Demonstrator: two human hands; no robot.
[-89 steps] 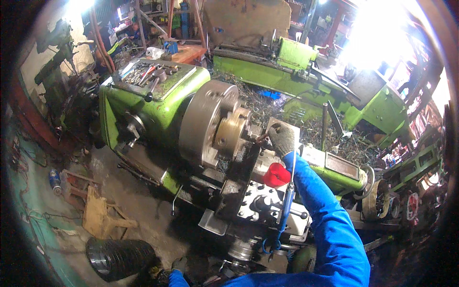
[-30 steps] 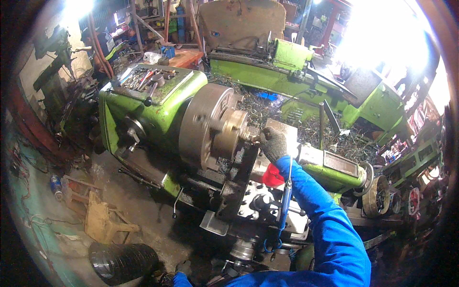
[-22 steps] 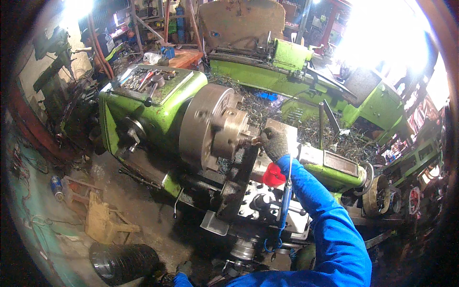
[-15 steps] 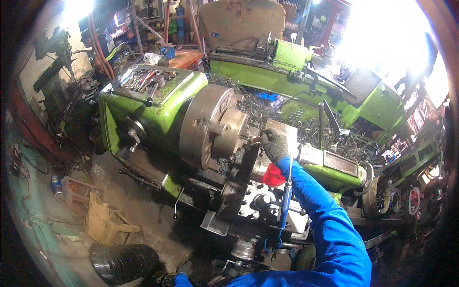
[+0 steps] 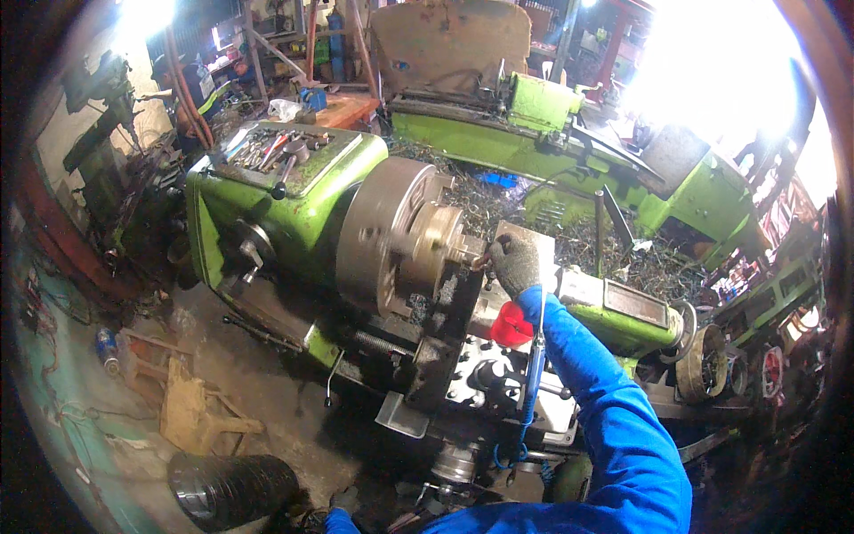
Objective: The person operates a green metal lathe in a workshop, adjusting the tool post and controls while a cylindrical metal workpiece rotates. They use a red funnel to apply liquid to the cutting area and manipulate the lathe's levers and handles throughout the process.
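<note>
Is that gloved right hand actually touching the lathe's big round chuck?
Apart. The head view shows the right hand to the right of the lathe chuck, with a smaller metal cylinder in the space between them.

Shows glossy black ribbed cylinder (image 5: 233, 488) lying on floor at lower left, near battered tan stool (image 5: 191, 405). Has blue-and-silver can (image 5: 107, 347) farther left. Includes long light-green background machine (image 5: 463, 140) across upper centre, tangled grey metal shavings (image 5: 654, 271) heaped before it, large tan upright panel (image 5: 449, 40) behind. Also has orange-brown flat-topped bench (image 5: 347, 109) bearing small blue blocky object (image 5: 311, 98) beside crumpled white plastic bag (image 5: 283, 109).
</note>
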